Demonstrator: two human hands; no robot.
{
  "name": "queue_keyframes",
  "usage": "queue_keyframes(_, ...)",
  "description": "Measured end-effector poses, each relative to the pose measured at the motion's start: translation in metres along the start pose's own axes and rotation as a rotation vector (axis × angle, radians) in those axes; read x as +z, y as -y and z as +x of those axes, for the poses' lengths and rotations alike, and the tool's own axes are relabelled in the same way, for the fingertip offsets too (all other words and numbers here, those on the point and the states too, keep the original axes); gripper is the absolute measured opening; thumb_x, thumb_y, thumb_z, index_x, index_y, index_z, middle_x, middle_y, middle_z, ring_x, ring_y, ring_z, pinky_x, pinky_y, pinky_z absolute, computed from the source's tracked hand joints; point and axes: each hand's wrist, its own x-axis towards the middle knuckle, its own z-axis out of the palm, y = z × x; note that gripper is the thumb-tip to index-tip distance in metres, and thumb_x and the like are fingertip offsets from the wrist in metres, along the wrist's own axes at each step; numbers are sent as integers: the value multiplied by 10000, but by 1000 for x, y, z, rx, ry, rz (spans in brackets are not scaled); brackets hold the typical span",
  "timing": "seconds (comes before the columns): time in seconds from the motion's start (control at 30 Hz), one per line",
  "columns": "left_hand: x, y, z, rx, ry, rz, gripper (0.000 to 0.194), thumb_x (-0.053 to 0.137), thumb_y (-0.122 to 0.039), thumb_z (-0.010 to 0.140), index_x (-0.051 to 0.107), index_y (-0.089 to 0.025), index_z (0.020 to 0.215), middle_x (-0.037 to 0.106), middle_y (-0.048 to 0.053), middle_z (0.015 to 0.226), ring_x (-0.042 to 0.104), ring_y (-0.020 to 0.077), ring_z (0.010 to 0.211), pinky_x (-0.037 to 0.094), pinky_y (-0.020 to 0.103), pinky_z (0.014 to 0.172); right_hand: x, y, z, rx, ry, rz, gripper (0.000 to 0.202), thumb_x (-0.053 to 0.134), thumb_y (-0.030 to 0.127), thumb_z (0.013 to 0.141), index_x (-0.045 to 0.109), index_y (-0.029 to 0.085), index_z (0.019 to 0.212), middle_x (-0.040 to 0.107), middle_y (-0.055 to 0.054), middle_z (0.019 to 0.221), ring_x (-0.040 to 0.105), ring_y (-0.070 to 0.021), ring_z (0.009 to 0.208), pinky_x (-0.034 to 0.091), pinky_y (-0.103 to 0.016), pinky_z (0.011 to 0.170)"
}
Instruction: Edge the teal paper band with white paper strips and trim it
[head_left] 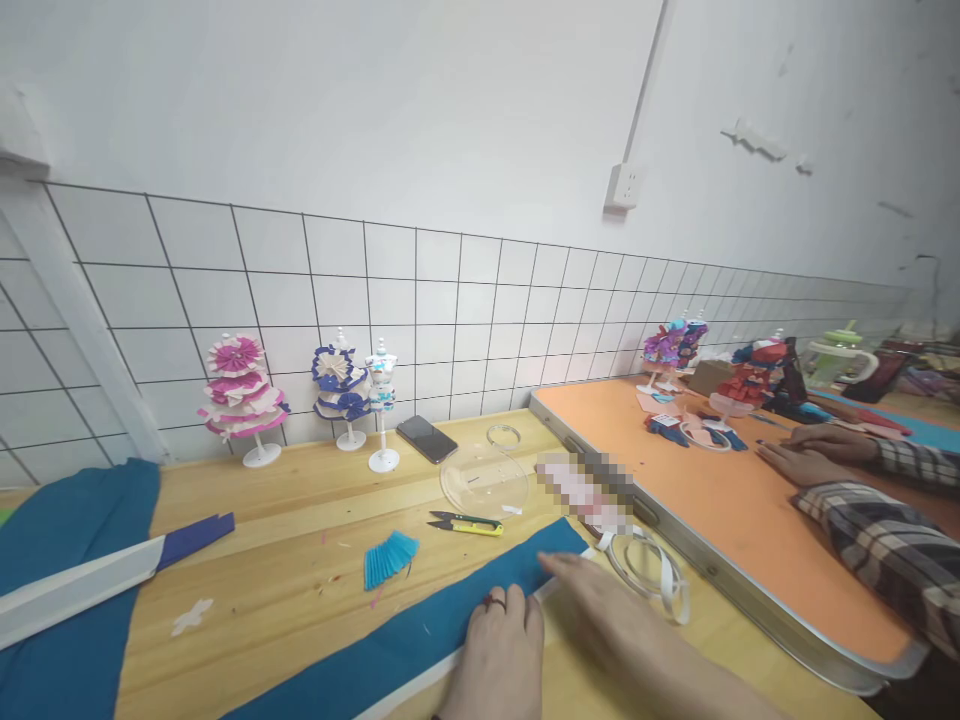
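Observation:
A long strip of blue cloth (420,628) with a white edge lies diagonally on the wooden table. My left hand (501,655), with a dark ring on one finger, rests on the strip, its fingers bent and close together. To its right, my right hand (600,600) lies over the white edge near the strip's far end; its fingertips touch the cloth. Whether either hand pinches the cloth cannot be made out. Yellow and black thread snips (466,524) and a pleated light-blue piece (390,560) are beyond the strip. A coil of white ribbon (649,568) sits beside my right wrist.
Small dress stands (382,400) line the tiled wall, near a phone (427,440) and a clear round dish (484,481). More blue fabric (82,520) lies left. At right, a metal-edged orange table (697,500) holds dressed stands and another person's hands.

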Motion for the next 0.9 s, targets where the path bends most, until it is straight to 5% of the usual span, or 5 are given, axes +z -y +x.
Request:
queue_keyframes(0.1, 1, 0, -1, 14, -11, 0, 435, 366, -143, 789, 422, -94, 1218, 531, 148, 1008, 517, 288, 932, 459, 416, 722, 12, 12, -10, -60, 12, 4, 540, 360, 78, 808, 362, 177, 1339, 463, -86, 1322, 446, -195, 1191, 388, -325, 983)
queue_keyframes(0.33, -3, 0, -1, 13, 23, 4, 413, 377, -118, 774, 450, -77, 1177, 529, 156, 1007, 511, 298, 944, 460, 424, 725, 14, -18, -14, 135, -44, -113, 447, 311, 148, 864, 441, 144, 1291, 482, -107, 1292, 450, -237, 1183, 391, -416, 969)
queue_keyframes(0.5, -6, 0, -1, 13, 30, 4, 414, 362, -117, 784, 440, -71, 1188, 529, 162, 1015, 510, 300, 950, 459, 427, 731, 26, -14, -20, 67, -45, -57, 454, 332, 145, 863, 419, 182, 1307, 425, -55, 1338, 432, -188, 1197, 367, -319, 1000)
queue_keyframes(0.9, 1, -2, -4, 8, -40, 36, 406, 363, -118, 792, 449, -90, 1187, 540, 146, 999, 512, 291, 945, 458, 417, 736, 47, -19, -16, 97, -188, -299, 407, 348, 174, 866, 489, 93, 1239, 494, -138, 1285, 448, -226, 1188, 430, -342, 962)
